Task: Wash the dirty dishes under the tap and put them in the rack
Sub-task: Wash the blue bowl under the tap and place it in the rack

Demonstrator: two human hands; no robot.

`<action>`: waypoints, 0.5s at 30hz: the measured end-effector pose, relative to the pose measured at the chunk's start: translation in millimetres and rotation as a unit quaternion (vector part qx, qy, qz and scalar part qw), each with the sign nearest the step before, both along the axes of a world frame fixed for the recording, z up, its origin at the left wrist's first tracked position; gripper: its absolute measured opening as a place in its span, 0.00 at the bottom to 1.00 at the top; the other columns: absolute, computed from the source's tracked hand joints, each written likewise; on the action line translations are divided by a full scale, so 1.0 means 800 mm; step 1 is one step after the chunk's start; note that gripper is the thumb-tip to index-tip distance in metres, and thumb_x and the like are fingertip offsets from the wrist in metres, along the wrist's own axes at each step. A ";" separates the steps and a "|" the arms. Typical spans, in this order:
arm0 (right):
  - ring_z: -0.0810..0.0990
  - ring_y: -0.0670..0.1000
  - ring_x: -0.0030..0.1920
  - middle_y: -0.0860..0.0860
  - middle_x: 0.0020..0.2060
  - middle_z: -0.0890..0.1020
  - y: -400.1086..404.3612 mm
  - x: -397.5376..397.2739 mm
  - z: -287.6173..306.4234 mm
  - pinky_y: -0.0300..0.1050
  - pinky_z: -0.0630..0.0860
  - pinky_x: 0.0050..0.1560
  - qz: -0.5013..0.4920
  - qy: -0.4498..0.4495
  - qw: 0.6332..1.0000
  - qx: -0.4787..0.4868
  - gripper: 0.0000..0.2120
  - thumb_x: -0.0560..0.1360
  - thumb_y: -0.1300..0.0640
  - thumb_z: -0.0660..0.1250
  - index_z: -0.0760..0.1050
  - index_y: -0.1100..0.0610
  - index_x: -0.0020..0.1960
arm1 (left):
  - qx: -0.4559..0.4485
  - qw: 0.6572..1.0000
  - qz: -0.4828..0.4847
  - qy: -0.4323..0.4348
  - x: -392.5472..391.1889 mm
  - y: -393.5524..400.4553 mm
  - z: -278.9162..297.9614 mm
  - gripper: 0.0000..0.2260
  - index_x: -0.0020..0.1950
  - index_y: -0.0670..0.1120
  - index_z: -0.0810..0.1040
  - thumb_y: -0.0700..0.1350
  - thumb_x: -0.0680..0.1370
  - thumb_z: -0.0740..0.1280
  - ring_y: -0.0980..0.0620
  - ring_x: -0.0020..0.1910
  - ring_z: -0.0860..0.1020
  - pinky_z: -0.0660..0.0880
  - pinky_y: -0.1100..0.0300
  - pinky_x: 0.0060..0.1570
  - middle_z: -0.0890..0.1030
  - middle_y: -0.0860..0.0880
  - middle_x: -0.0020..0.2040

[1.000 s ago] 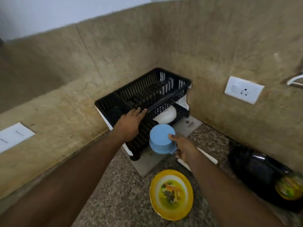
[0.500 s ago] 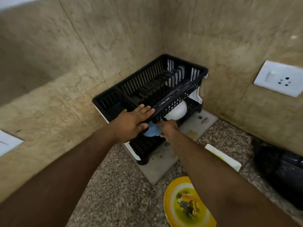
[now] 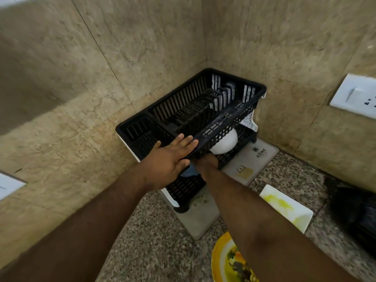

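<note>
A person's left hand [image 3: 173, 157] lies flat, fingers straight, on the near rim of the black rack [image 3: 205, 110], apparently steadying it, while the right hand [image 3: 205, 160], its grip hidden, reaches into the lower shelf where a blue cup [image 3: 188, 173] sits beside a white bowl [image 3: 224, 142].

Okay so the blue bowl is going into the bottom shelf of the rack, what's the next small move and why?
Probably set the blue bowl down on the lower shelf and draw the right hand out. That hand is already under the black rack's upper tier, beside the white bowl, while the left hand rests flat on the rim. Its grip is hidden.
</note>
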State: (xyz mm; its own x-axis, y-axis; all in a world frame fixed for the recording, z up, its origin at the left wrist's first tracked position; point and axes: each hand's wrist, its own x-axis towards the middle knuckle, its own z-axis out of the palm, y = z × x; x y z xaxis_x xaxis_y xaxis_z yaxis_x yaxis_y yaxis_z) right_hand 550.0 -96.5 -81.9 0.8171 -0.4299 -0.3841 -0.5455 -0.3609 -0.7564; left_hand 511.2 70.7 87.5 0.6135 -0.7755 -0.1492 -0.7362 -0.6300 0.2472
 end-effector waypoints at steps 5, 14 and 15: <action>0.64 0.56 0.78 0.55 0.79 0.65 0.008 -0.004 -0.003 0.50 0.62 0.75 -0.015 -0.042 0.999 -0.028 0.26 0.86 0.45 0.52 0.58 0.55 0.81 | -0.007 1.000 0.009 -0.007 -0.005 -0.001 -0.003 0.25 0.83 0.63 0.47 0.54 0.87 0.51 0.61 0.82 0.38 0.45 0.31 0.78 0.45 0.64 0.83; 0.83 0.56 0.46 0.58 0.42 0.85 -0.005 -0.099 0.034 0.45 0.74 0.42 -0.056 -0.088 0.994 0.026 0.14 0.76 0.54 0.73 0.75 0.55 0.34 | -0.036 0.996 0.079 -0.028 -0.049 -0.030 0.004 0.27 0.84 0.50 0.54 0.42 0.86 0.57 0.52 0.84 0.45 0.49 0.41 0.81 0.51 0.51 0.85; 0.81 0.56 0.40 0.57 0.35 0.82 -0.011 -0.121 0.035 0.46 0.74 0.39 -0.054 -0.098 0.993 0.038 0.18 0.75 0.56 0.74 0.71 0.56 0.30 | -0.052 0.995 0.077 -0.032 -0.060 -0.034 0.001 0.26 0.84 0.48 0.57 0.43 0.86 0.58 0.51 0.84 0.47 0.49 0.43 0.82 0.53 0.49 0.85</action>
State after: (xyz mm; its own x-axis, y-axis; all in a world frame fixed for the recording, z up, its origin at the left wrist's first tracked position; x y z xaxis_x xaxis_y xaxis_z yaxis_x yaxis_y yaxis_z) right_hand 452.9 -105.4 -53.5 0.8303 -0.4943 -0.2573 -0.4174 -0.2458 -0.8748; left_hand 463.6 43.4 88.5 0.7326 -0.6801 -0.0291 -0.6487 -0.7105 0.2728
